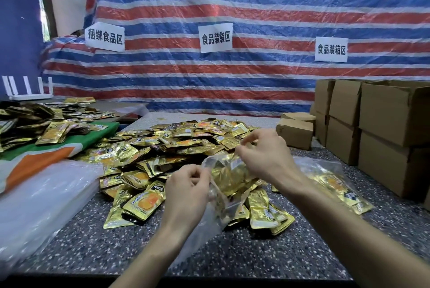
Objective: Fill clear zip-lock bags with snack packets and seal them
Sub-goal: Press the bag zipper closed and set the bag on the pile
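Note:
A clear zip-lock bag (226, 177) with several gold snack packets inside is held up over the speckled table (93, 248). My left hand (186, 188) pinches the bag's near edge. My right hand (265, 152) pinches its far top edge, fingers closed on the plastic. Behind and under the bag lies a big heap of gold snack packets (162, 148). A second filled clear bag (335, 183) lies flat on the table to the right of my right forearm.
A stack of empty clear bags (44, 204) lies at the left on an orange, white and green cloth (35, 162). More packets (41, 122) are piled at the far left. Cardboard boxes (384, 124) stand at the right. A striped tarp (232, 8) with paper signs hangs behind.

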Action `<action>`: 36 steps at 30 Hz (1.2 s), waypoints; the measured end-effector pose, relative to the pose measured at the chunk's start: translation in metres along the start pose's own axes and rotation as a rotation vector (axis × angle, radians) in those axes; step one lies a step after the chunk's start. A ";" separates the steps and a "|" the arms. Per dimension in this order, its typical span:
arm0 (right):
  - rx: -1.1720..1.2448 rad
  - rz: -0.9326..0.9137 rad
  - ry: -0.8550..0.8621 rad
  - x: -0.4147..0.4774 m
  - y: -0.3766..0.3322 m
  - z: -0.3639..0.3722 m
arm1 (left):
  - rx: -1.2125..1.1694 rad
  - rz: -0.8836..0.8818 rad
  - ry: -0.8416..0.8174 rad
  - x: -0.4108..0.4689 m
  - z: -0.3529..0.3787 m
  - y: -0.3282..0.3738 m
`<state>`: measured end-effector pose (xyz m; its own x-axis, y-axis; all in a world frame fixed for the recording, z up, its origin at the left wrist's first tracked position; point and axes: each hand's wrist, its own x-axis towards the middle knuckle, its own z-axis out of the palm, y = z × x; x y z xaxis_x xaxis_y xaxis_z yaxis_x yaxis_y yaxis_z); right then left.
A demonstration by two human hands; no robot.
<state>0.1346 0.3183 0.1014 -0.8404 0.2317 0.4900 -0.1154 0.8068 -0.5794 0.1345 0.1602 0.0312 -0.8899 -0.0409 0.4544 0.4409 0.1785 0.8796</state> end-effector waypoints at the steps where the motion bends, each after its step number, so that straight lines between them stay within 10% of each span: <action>1: 0.016 0.016 -0.036 0.001 -0.003 0.005 | -0.002 0.015 -0.005 0.000 0.003 0.003; 11: 0.204 0.206 -0.453 0.007 -0.001 0.016 | -0.212 0.014 0.026 0.023 0.004 0.026; 18: 0.286 -0.270 0.411 0.024 0.023 -0.006 | -0.303 -0.031 0.116 0.035 -0.012 0.015; 25: -0.340 0.283 -0.309 0.025 0.145 0.039 | -0.315 0.001 0.049 0.033 -0.018 0.009; 36: -0.513 0.600 -0.231 0.034 0.177 0.065 | -0.293 0.018 -0.033 0.023 -0.022 0.006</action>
<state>0.0508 0.4338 -0.0266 -0.7764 0.6302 0.0125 0.5975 0.7422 -0.3034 0.1197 0.1388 0.0503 -0.8828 -0.0071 0.4697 0.4674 -0.1124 0.8769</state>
